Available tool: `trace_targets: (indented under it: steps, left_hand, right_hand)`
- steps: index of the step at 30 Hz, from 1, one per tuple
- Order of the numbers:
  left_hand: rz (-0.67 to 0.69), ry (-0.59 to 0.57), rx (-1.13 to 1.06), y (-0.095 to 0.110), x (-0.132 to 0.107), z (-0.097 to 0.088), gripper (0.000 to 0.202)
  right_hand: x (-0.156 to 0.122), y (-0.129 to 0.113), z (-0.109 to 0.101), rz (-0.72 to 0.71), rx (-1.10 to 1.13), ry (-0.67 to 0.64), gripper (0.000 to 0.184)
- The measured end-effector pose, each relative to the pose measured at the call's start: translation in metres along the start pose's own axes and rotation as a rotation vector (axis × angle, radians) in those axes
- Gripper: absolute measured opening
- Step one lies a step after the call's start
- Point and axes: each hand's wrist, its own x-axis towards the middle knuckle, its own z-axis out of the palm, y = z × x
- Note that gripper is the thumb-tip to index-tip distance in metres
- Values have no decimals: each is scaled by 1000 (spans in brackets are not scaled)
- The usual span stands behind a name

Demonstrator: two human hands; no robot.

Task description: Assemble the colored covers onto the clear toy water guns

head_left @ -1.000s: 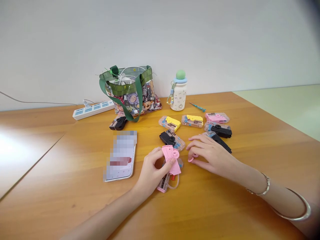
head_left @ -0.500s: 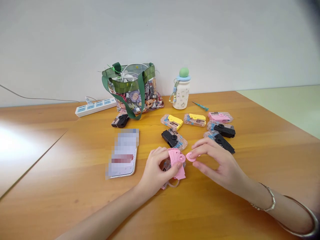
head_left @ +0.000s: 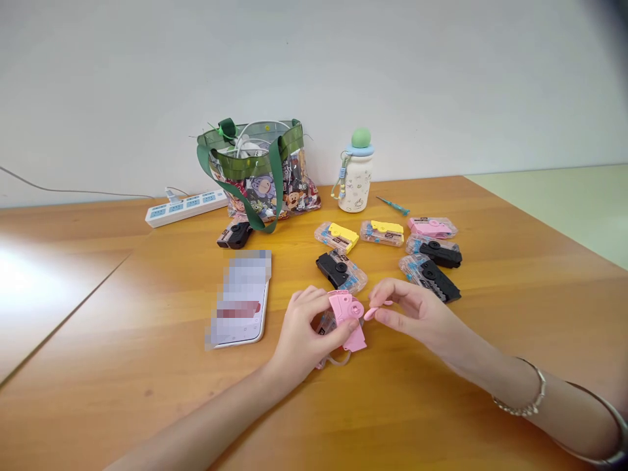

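Observation:
My left hand point(head_left: 301, 330) is closed around a small pink plastic gadget point(head_left: 347, 318) with a clear body, held just above the wooden table point(head_left: 147, 366). My right hand point(head_left: 417, 314) pinches a small pink round disc point(head_left: 371, 313) between thumb and fingers, right beside the gadget's round hub. Several similar gadgets lie beyond: a black one point(head_left: 338, 269), two yellow ones point(head_left: 337, 236) point(head_left: 383, 232), a pink one point(head_left: 432, 227) and two black ones point(head_left: 436, 252) point(head_left: 432, 278).
A phone point(head_left: 240, 302) lies screen-up to the left. At the back stand a clear bag with green straps point(head_left: 258, 173), a white power strip point(head_left: 186, 207), a small bottle with a green top point(head_left: 357, 178), a teal screwdriver point(head_left: 392, 207) and another black gadget point(head_left: 235, 234).
My right hand lifted the pink disc off the table and brought it left to the pink gadget. My left hand shifted the gadget slightly rightward.

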Motion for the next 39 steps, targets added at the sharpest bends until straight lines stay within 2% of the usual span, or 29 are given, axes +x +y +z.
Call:
trace_targets:
  steps: [3,8,17,27,32,36,39]
  left_hand:
    - [52,23,51,-1,-1,1,17]
    - [117,46,116,-3,-3,1,21]
    - [157,82,158,1,-4,3,12]
    - [195,73,160,4,-5,4,11]
    - [243,88,170,4,-6,4,9]
    - [205,91,157,3,-6,3,12]
    - [169,80,129,2,-5,2,15]
  right_hand:
    - [-1,5,5,-28,-59,-2,17]
    - [-4,3,13,-70,-162,90,12]
    - [-9,-1,21,-159,-224,142,3]
    - [-11,-1,16,-249,-384,-8,3]
    - [-12,0,17,-249,-372,-5,4]
    - [-11,-2,19,-223,-346,-2,5]
    - [-7,-4,14,-203,-341,39,5]
